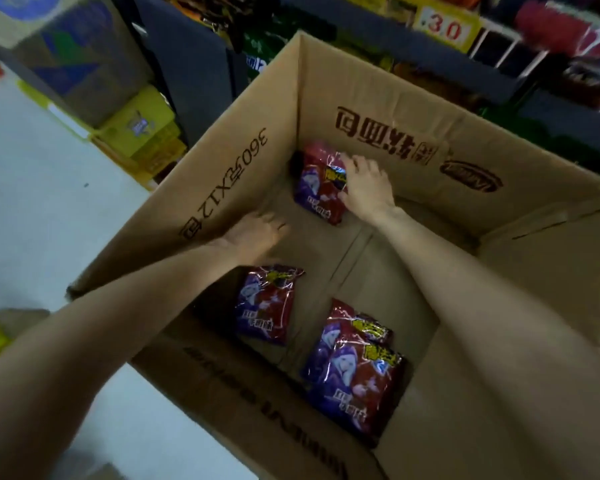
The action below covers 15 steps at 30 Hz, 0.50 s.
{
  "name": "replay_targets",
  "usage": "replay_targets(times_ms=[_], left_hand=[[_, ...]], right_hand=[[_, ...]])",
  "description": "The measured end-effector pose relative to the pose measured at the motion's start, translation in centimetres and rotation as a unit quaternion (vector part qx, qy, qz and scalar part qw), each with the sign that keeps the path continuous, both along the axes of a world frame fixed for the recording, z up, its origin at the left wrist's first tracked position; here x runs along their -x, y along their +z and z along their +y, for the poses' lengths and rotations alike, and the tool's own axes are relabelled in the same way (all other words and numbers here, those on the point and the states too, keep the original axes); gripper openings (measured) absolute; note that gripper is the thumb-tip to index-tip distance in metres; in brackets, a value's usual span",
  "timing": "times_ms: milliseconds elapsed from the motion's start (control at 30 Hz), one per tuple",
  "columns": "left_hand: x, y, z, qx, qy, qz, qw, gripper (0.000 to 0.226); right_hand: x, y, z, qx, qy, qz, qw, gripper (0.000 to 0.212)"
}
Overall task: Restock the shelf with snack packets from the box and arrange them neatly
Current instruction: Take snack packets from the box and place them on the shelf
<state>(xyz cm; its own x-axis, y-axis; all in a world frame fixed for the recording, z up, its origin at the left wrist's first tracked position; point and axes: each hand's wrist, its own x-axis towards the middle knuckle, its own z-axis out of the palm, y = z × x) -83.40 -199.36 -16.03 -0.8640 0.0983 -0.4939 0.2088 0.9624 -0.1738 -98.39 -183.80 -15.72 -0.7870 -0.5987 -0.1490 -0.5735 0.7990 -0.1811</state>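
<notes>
The floor is pale grey and smooth. Dark blue shelving runs along the top, crowded with blurred coloured goods. A yellow price tag reads 30. Yellow packs sit low at the left, below a stack of printed cartons. The light is dim.

The left hand shows only its back, so its fingertips stay hidden, and the right hand covers the three o'clock edge of the far packet. At twelve o'clock the shelf smears into blur, leaving its goods unreadable. At six o'clock the box runs off the frame's edge.
</notes>
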Motion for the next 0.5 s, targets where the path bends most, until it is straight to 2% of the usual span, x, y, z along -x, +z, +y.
replay_targets(times_ms=[100, 200, 300, 500], left_hand=[[-0.9, -2.4, -0.3, -0.017, 0.003, -0.082, 0.996, 0.089], [-2.2, -4.8, 0.0, -0.043, -0.018, -0.143, 0.989, 0.100], [-2.7, -6.2, 0.4, -0.036, -0.045, -0.147, 0.987, 0.105], [-2.3, -5.6, 0.2, -0.014, -0.055, -0.154, 0.986, 0.103]], right_hand=[[-0.2, -1.7, -1.3, -0.017, -0.017, 0.031, 0.999, 0.082], [-0.6, -2.7, -2.2, -0.049, -0.004, 0.058, 0.997, 0.073], [-1.4, -2.8, -2.7, -0.032, 0.001, 0.020, 0.999, 0.063], [-2.8, -1.2, -0.2, -0.063, 0.050, -0.047, 0.996, 0.068]])
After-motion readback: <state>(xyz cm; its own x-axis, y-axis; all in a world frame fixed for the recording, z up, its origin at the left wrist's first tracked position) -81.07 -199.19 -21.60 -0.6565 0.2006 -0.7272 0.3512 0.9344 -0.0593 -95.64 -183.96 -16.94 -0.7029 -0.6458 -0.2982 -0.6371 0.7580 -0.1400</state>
